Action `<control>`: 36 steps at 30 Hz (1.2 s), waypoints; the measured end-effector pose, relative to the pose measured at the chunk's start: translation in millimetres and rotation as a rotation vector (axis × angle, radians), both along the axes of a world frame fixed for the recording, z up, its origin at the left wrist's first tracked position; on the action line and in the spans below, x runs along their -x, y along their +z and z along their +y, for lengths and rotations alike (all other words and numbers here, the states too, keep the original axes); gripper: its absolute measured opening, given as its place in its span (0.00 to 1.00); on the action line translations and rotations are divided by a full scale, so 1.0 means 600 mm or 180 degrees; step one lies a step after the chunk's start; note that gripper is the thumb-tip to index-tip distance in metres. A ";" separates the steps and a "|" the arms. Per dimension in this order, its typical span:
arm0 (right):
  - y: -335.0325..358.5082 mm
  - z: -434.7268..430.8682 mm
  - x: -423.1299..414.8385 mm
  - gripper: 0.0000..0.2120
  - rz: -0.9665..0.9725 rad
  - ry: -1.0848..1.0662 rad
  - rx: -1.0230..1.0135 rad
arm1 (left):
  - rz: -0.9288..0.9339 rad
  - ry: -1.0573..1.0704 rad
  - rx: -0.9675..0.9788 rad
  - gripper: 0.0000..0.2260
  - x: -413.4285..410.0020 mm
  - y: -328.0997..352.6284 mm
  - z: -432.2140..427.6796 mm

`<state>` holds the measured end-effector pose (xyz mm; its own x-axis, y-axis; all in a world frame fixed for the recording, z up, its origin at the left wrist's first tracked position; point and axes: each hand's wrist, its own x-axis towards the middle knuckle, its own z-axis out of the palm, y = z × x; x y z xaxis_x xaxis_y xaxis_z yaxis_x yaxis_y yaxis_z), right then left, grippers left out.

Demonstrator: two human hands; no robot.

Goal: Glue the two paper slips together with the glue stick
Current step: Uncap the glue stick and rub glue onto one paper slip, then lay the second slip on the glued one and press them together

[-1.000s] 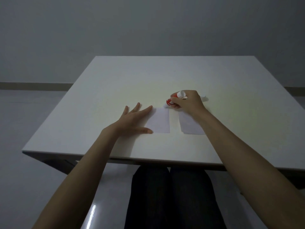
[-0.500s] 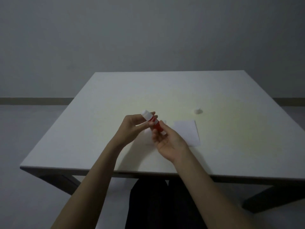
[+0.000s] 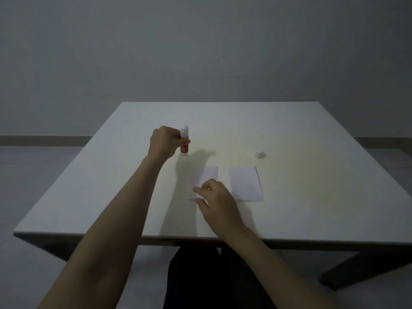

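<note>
Two slips lie side by side, cap behind.

We see a white square table on dark angled legs, standing before a plain grey wall; a pale baseboard strip runs behind the table, above the grey floor.

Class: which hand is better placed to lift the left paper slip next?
The right hand: its fingers already rest on the white rectangular left paper slip, while the left hand holds the upright red-and-white glue stick.
</note>
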<state>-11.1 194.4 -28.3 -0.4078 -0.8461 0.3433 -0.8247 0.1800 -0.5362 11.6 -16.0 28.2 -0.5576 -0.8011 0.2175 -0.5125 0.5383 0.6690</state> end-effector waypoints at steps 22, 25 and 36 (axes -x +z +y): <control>-0.005 0.057 -0.025 0.20 0.1796 0.0521 -0.0185 | 0.0289 -0.0026 -0.0240 0.13 -0.010 -0.052 -0.005; -0.012 0.061 -0.036 0.09 0.1952 0.0656 0.0008 | 0.0294 0.0038 -0.0258 0.37 -0.011 -0.046 0.000; 0.092 0.057 0.046 0.04 -0.0611 -0.0807 0.1550 | 0.2331 0.0572 -0.0733 0.02 -0.089 -0.030 0.145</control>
<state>-38.9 228.8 26.7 -0.6704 -0.4770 0.5683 -0.6678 0.0541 -0.7424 65.1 70.7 10.3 -0.1942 -0.9349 0.2970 0.0359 0.2958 0.9546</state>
